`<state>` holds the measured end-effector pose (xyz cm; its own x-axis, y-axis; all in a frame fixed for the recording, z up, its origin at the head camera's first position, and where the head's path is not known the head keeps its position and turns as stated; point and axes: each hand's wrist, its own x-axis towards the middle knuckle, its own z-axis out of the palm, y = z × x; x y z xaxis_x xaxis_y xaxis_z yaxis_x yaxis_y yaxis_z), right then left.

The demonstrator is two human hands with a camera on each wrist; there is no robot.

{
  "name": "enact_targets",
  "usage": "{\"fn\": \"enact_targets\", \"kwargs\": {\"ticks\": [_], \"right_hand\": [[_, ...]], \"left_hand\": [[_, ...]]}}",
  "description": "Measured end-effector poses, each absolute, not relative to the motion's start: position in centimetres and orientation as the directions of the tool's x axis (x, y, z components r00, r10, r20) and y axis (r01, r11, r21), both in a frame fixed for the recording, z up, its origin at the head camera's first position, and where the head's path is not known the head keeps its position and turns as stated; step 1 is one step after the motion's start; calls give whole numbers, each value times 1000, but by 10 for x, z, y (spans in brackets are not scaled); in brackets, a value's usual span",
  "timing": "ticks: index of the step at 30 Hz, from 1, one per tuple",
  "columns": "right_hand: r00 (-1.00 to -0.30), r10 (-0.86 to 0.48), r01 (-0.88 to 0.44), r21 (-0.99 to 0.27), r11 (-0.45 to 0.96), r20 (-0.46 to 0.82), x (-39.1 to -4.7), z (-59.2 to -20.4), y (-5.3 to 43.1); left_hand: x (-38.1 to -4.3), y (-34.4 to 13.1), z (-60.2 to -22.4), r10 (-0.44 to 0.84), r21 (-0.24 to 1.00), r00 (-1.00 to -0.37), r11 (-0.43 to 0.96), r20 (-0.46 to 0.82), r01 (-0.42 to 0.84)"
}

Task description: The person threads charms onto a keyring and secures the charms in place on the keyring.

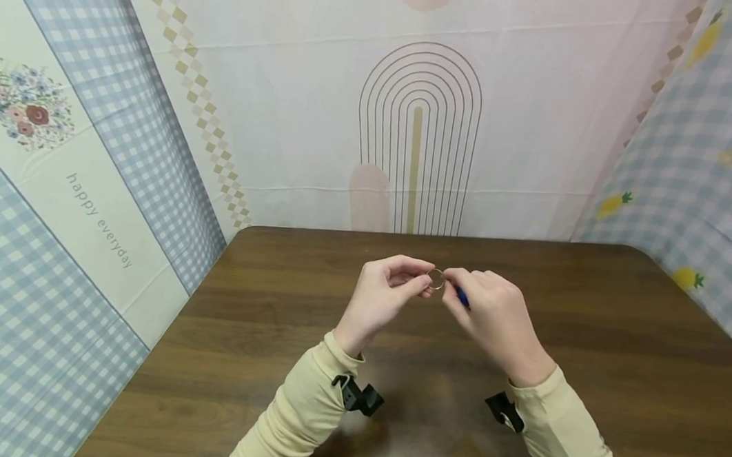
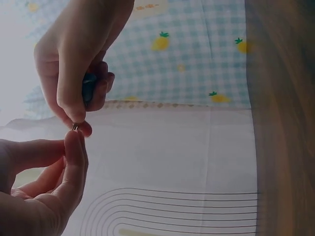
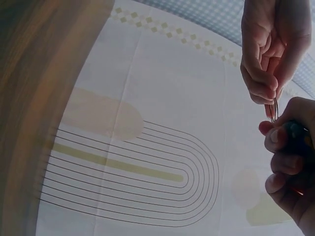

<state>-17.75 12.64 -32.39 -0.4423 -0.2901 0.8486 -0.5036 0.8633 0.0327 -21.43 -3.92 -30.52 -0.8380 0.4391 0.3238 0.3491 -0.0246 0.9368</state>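
Between the two hands is a thin metal split ring (image 1: 437,280), held above the table. The left hand (image 1: 390,288) pinches its left side between thumb and fingertips. On the other side, the thumb and forefinger of the right hand (image 1: 489,311) pinch the ring's right edge. A small dark blue object (image 1: 462,296) sits inside the right hand's curled fingers. In the right wrist view this blue object (image 3: 297,137) looks rounded, with most of it hidden by the fingers. Seen from the left wrist, the ring (image 2: 75,127) is nearly edge-on between the fingertips.
A dark brown wooden table (image 1: 241,360) lies under the hands. Behind it hangs a pale cloth (image 1: 297,128) with an arch pattern. Checked cloths hang at the left (image 1: 120,64) and right (image 1: 672,203). Black wrist cameras sit on both sleeves.
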Motion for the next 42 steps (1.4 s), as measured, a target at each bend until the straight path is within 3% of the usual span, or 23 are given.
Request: {"fn": "enact_targets", "kwargs": {"ticks": [8, 15, 23, 28, 35, 42], "right_hand": [[-413, -239, -503, -1, 864, 879, -178, -324, 129], [-426, -238, -532, -30, 846, 873, -179, -323, 132], [-313, -298, -589, 61, 806, 902, -182, -320, 129], [-294, -312, -607, 76, 791, 903, -183, -318, 129], [-385, -329, -629, 16, 777, 863, -184, -319, 133], [-458, -394, -673, -21, 740, 797, -185, -322, 138]], "left_hand": [[-219, -36, -309, 498, 938, -802, -78, 330, 337], [-221, -32, -313, 437, 932, -823, -191, 363, 310], [-223, -37, -312, 478, 958, -834, -206, 277, 200], [-225, -38, -312, 517, 962, -816, -216, 258, 167], [-225, -37, -312, 567, 959, -775, -212, 277, 187], [-229, -38, -313, 557, 973, -802, -190, 216, 130]]}}
